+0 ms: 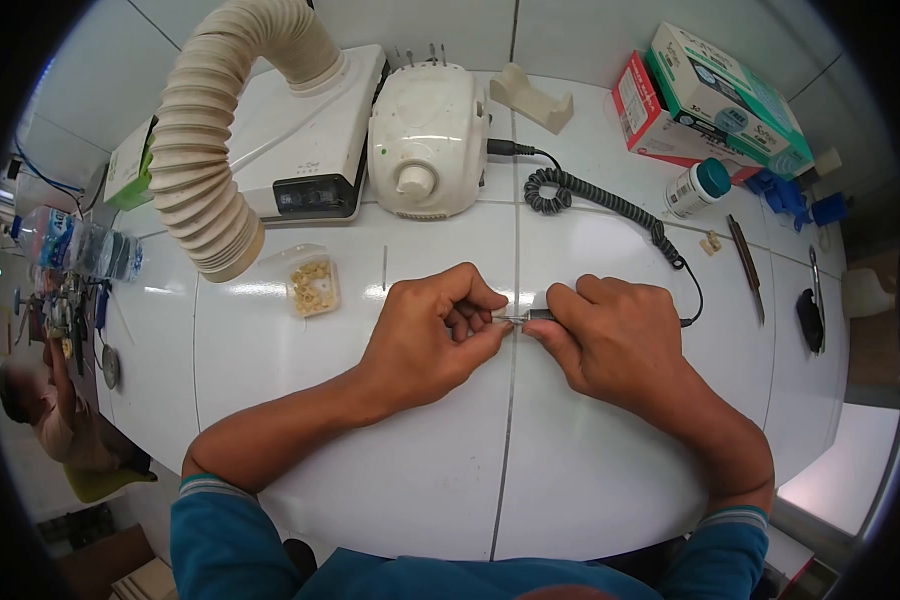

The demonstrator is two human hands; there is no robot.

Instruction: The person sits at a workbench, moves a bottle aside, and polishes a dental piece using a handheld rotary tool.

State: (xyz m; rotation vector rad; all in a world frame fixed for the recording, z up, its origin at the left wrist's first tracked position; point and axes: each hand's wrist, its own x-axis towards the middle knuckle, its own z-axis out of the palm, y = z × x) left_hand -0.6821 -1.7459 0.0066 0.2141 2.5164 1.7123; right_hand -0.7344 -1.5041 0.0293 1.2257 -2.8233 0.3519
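My right hand (615, 325) is wrapped around a slim dark rotary handpiece (540, 315), its thumb along the side. A thin metal bur (514, 319) sticks out of the handpiece toward the left. At the bur's tip, my left hand (435, 325) is closed in a pinch of thumb and fingers. Whatever lies in that pinch is too small and covered to make out. From behind my right hand a coiled black cord (610, 205) runs back to a white control unit (428, 140) with a front knob.
A clear box (313, 285) holds several yellowish pieces, left of my hands. A ribbed hose (195, 130) arches above it. On the right are a bottle (698, 188), stacked cartons (720, 95), a pointed tool (746, 265) and small loose pieces (710, 243). Another person (65, 410) sits far left.
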